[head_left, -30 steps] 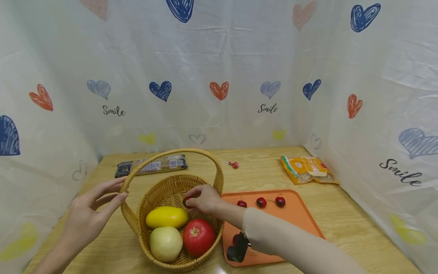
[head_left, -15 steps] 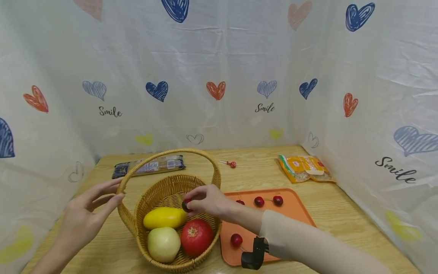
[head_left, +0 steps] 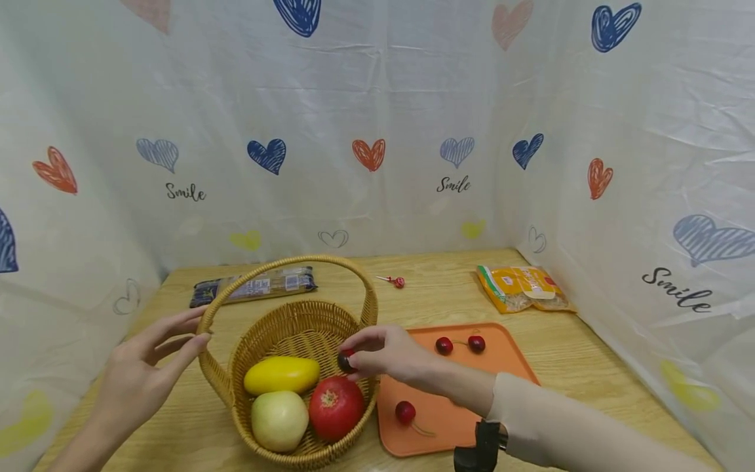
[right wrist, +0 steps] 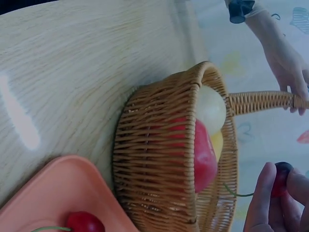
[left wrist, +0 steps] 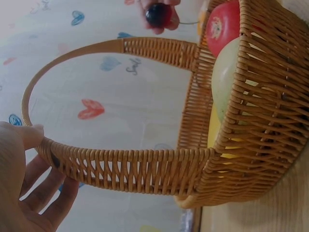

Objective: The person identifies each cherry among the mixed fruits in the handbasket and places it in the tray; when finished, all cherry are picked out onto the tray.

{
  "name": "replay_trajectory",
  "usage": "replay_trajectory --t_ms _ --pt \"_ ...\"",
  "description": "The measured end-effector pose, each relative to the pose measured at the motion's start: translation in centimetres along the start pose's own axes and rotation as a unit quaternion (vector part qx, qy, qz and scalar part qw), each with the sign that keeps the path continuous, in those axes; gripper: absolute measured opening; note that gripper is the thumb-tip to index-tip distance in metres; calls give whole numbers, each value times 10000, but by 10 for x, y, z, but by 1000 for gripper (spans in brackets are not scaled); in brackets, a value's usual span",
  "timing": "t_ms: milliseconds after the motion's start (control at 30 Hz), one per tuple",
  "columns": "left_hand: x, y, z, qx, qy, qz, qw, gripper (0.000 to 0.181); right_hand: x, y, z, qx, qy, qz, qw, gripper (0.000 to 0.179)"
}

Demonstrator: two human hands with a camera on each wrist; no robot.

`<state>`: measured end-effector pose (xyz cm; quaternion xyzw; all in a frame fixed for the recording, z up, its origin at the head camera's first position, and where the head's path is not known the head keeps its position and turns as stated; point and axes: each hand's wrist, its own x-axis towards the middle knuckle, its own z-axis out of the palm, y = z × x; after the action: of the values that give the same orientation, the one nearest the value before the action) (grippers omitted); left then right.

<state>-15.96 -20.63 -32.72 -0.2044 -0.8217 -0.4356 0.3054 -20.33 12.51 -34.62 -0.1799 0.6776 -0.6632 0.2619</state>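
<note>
A wicker basket [head_left: 299, 316] with a tall arched handle [head_left: 289, 261] stands on the table. My left hand [head_left: 141, 375] holds the left side of the handle between thumb and fingers. Inside lie a long yellow fruit [head_left: 282, 375], a pale green apple-like fruit [head_left: 280, 421] and a red pomegranate [head_left: 337, 408]. Over the basket's right part, my right hand [head_left: 394, 354] pinches a dark red cherry [head_left: 345, 360] between thumb and fingers. Its thin green stem [right wrist: 240, 195] trails free in the right wrist view. From the left wrist, this cherry [left wrist: 158, 15] shows above the rim.
An orange tray [head_left: 445, 387] sits right of the basket, with a joined pair of cherries [head_left: 460, 345] and a stemmed cherry [head_left: 405, 412] on it. Behind are a long dark packet [head_left: 259, 286], a lollipop [head_left: 395, 282] and an orange bag [head_left: 525, 288]. Heart-printed curtains surround the table.
My right hand, still pinching the cherry, has shifted right within the basket's opening. Its forearm now hides a cherry seen earlier at the tray's back left. The left hand stays on the handle.
</note>
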Motion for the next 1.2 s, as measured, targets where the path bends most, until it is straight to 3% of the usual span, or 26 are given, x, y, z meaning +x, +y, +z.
replay_trajectory --t_ms 200,900,1200 --pt "0 0 0 29 8 -7 10000 44 -16 0 -20 84 -14 -62 9999 28" --pt "-1 -3 0 -2 12 22 10000 45 -85 34 -107 -8 1158 89 9932 36" --pt "-1 -3 0 21 14 -38 10000 44 -119 57 -138 -128 1483 413 9880 39"
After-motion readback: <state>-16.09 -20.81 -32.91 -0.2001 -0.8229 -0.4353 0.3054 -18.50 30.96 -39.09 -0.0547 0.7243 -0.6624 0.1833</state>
